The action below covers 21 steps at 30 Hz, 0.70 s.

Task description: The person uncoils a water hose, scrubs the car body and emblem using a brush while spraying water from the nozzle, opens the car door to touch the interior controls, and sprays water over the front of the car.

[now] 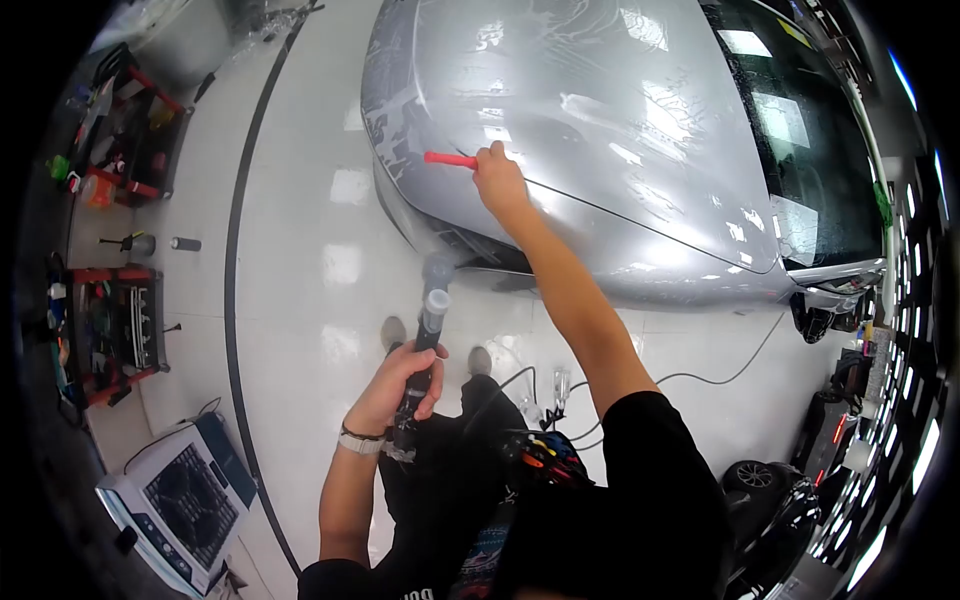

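My right hand [499, 182] is closed around a red squeegee [449, 160] above the front edge of a silver car hood [600, 130]. Wet, wrinkled clear film [400, 130] shows along the car's nose, with streaks farther up the hood. My left hand [395, 388] grips a black wand-like tool with a pale, translucent tip [435, 305], pointing away from me toward the car's front corner. I cannot make out exactly what kind of tool it is. A watch with a light band [361, 440] is on my left wrist.
A thin cable [690, 377] runs over the floor at right. A pouch of coloured tools [545, 455] hangs at my waist. On the left are red-and-black tool carts [112, 330] and a white machine [185, 500]. A black scooter-like vehicle [765, 490] stands at lower right.
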Available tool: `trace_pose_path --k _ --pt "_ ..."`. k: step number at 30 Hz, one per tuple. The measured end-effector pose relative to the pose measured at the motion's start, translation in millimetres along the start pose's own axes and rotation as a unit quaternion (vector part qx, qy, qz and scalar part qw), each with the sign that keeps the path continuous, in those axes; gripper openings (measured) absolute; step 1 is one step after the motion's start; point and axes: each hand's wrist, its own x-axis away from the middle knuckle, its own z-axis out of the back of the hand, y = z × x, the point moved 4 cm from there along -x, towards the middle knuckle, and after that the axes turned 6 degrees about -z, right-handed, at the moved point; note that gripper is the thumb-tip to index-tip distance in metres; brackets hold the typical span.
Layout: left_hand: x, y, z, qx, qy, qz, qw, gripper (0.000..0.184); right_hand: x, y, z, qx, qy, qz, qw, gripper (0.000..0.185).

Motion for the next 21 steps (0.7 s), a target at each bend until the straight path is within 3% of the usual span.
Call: trace_pose_path --k 3,5,7,10,12,13,14,17,21 --pt "-2 21 24 0.005 0.016 0.020 1.000 0.029 46 6 8 0.010 0.016 -0.024 1.000 0.020" --pt "-5 27 38 0.026 -0.005 0.047 0.999 0.030 110 17 19 0.048 0.035 0.098 0.993 0.022" --pt "-8 36 41 0.027 -0.005 0.064 0.998 0.029 167 49 2 0.061 -0.024 0.044 0.997 0.023" --pt "-15 46 37 0.023 -0.062 0.103 0.992 0.027 131 40 -7 0.111 0.035 0.056 0.992 0.023" --pt "-16 51 41 0.021 -0.055 0.109 0.992 0.027 58 5 -2 0.043 0.017 -0.010 0.999 0.024" --pt "-19 53 44 0.013 -0.049 0.108 0.993 0.027 22 -14 5 0.033 0.024 -0.080 0.996 0.015" --pt "-18 54 47 0.008 -0.041 0.110 0.993 0.027 0 -24 13 0.033 0.068 -0.084 0.994 0.012" --pt "-15 60 56 0.014 -0.045 0.109 0.993 0.028 25 -11 5 0.039 0.053 -0.108 0.992 0.020" --pt "-13 56 63 0.010 -0.059 0.125 0.990 0.029 123 6 7 0.063 0.098 -0.014 0.993 0.020"
